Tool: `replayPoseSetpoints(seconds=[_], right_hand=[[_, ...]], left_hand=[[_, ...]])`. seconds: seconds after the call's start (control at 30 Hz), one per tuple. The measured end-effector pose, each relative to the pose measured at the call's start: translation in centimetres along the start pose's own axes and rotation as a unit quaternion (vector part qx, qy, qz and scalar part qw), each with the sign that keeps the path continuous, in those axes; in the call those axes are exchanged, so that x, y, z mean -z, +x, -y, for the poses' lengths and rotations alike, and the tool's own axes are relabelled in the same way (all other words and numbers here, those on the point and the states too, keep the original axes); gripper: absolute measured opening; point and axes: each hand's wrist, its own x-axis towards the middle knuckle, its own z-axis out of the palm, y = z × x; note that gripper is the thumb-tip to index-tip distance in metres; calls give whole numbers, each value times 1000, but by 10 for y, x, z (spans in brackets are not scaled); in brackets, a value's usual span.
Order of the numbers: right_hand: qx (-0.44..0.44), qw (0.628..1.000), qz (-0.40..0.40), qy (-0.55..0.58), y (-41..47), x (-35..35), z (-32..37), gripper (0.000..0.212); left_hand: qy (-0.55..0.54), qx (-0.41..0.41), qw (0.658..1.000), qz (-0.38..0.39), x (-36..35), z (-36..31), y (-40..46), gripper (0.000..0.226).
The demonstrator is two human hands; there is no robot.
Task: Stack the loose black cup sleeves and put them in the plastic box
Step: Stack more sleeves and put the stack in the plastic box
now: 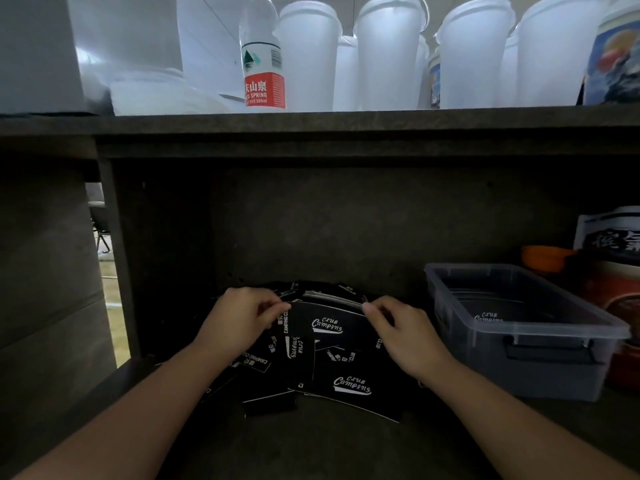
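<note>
The stacking step looks to be in hand: the left hand (239, 315) and right hand (401, 327) each pinch an end of a small bundle of sleeves (327, 322), held on edge over the loose sleeves (343, 382) scattered on the dark shelf (346, 445). Both hands have curled fingers gripping the bundle. Next, I judge, the edges need squaring before the bundle goes right into the plastic box (540, 341), where some sleeves already lie.
</note>
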Motion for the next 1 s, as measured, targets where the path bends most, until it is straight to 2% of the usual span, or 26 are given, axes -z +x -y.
replayPoseSetpoints(seconds=[0.13,0.23,0.37,0.43,0.47,0.6,0.7,0.77,0.83,0.97,1.0], right_hand=[[23,999,14,-44,1,-2,-2,16],[14,999,-14,-51,1,-1,-1,15],[-7,997,-70,-31,1,3,-2,10],[-13,996,-61,-56,1,2,-4,11],[-18,996,-44,-72,0,0,-6,12],[-33,995,-11,-92,-1,-1,-8,17],[-36,995,-12,-92,0,0,-8,19],[-38,995,-8,-92,0,-1,-8,19],[-42,995,-6,-91,1,-1,-8,19],[-47,996,-6,-79,0,-1,-6,22],[-48,996,-7,-74,0,-1,-6,23]], left_hand=[[20,17,998,-56,-9,-8,-2,30],[61,33,995,-77,-10,-10,-1,49],[62,93,991,-70,-2,4,1,42],[24,81,996,-19,-1,12,1,33],[-4,55,998,18,-1,14,1,36],[-91,-43,981,166,5,2,-1,78],[-22,2,941,336,10,-5,-6,117],[47,41,907,416,9,-2,-11,128],[60,54,903,422,8,1,-12,126],[44,8,936,348,9,1,-8,84],[23,2,938,346,9,0,-8,84]])
